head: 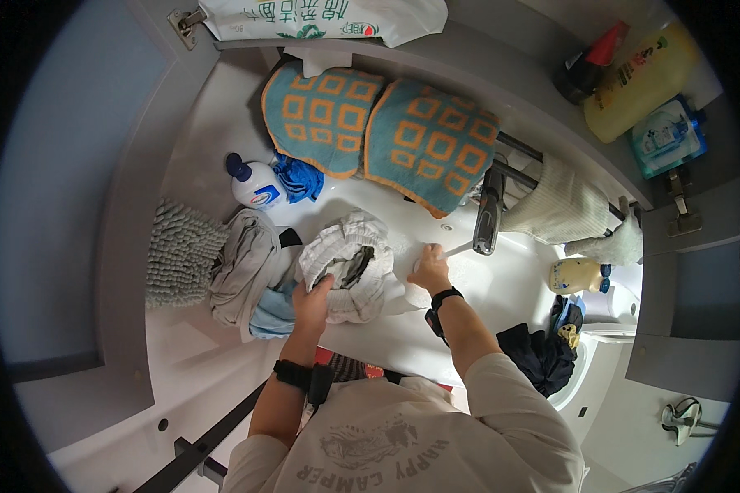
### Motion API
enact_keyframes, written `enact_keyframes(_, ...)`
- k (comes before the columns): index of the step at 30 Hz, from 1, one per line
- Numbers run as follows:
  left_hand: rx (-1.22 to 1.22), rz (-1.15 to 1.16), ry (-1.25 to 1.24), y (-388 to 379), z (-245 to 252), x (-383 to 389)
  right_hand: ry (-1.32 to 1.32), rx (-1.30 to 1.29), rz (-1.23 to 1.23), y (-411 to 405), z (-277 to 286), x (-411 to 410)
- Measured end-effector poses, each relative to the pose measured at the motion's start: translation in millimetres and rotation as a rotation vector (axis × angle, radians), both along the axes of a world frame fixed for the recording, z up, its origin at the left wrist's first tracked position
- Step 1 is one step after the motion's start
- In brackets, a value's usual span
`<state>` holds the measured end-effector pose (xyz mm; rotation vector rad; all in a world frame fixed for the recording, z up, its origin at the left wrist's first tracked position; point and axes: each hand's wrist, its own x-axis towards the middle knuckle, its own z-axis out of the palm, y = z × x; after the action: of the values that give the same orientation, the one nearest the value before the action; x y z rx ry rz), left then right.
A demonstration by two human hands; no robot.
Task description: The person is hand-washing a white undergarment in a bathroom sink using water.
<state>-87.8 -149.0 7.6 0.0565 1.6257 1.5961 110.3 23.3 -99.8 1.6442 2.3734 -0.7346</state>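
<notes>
A bunched white garment with a gathered elastic waistband [361,296] lies at the sink's left part. My left hand [312,302] grips its near left edge, thumb over the fabric. My right hand [430,269] is over the white sink basin [512,277], beside a thin stream of water from the chrome faucet [487,215]. Its fingers are bent, and whether they hold something pale beneath cannot be told. Left of the white garment lie a grey-beige garment [243,271] and a light blue cloth [274,313].
Teal and orange towels [431,135] hang on a rail beyond the sink. A white bottle with a blue cap [259,185] stands by a blue cloth [299,177]. At right are a yellow bottle [575,275] and dark clothes [533,357]. Open cabinet doors [123,246] flank the sink.
</notes>
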Motion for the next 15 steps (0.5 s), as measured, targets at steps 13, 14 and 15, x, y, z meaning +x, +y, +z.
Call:
enact_keyframes(13,0.010,-0.025,0.026,5.3,5.1,1.9,-0.016,0.310,0.513,1.1,-45.5,28.8)
enact_keyframes(14,-0.076,-0.040,0.038,4.1,6.9,0.0,-0.071,0.257,0.540,1.4,-37.7,22.4)
enact_keyframes(15,-0.157,-0.063,0.048,4.2,8.3,-0.2,-0.073,0.256,0.541,2.5,-36.2,21.1)
